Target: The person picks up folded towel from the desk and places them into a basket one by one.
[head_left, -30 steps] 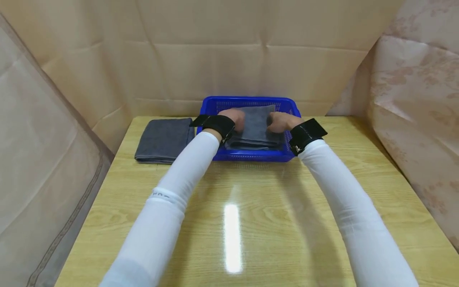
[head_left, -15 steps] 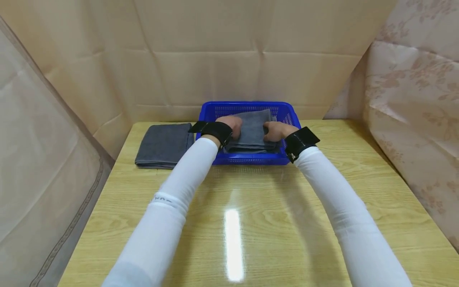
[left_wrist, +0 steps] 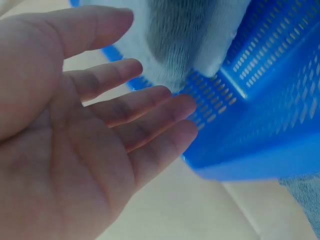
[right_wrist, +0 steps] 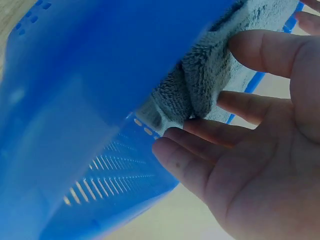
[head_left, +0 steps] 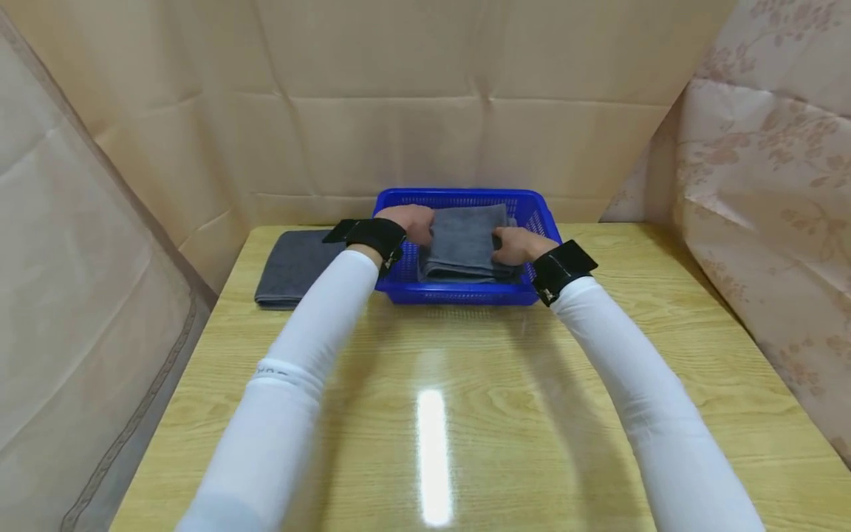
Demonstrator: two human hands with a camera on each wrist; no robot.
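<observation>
A folded grey towel [head_left: 465,235] lies in the blue perforated plastic basket [head_left: 462,298], with more grey cloth layered beneath its edges. My left hand [head_left: 407,220] is over the basket's left end. In the left wrist view, that hand [left_wrist: 90,130] has its fingers spread and nearly straight beside the towel [left_wrist: 172,45], holding nothing. At the towel's right side is my right hand [head_left: 517,245]. The right wrist view shows the thumb and loosely extended fingers [right_wrist: 180,160] right at the fuzzy folded edge of the towel [right_wrist: 200,82].
Left of the basket, another folded grey towel [head_left: 295,266] lies on the wooden table [head_left: 505,414], partly covered by my left forearm and wrist strap [head_left: 375,236]. A beige cloth [head_left: 399,140] hangs behind the basket. Patterned cloth [head_left: 764,222] hangs at the right.
My left hand has moved left, off the towel's left side toward the basket's left rim. The right hand stays by the towel's right side. The towel remains in the basket.
</observation>
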